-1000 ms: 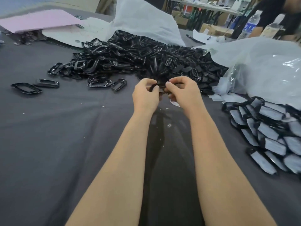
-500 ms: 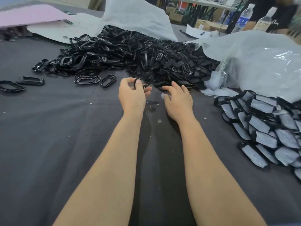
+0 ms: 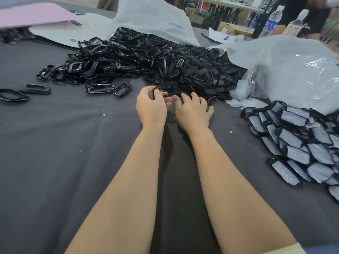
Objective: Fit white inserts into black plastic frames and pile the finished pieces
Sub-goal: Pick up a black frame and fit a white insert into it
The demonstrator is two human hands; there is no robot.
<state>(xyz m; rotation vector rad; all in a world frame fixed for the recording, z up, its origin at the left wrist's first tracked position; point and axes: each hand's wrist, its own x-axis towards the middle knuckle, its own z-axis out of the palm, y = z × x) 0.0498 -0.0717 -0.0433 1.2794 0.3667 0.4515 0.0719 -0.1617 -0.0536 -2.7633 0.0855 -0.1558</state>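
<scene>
The table (image 3: 55, 153) is covered by a dark grey cloth. On it are spread a heap of black frames (image 3: 146, 61), a few loose frames (image 3: 36, 88) and a pile of finished pieces (image 3: 297, 143).

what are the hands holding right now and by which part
The left hand pinches a black frame by the near-left end of its rim. The right hand is spread open and holds nothing.

Open cloth (image 3: 55, 153) between part heaps (image 3: 146, 57)
</scene>
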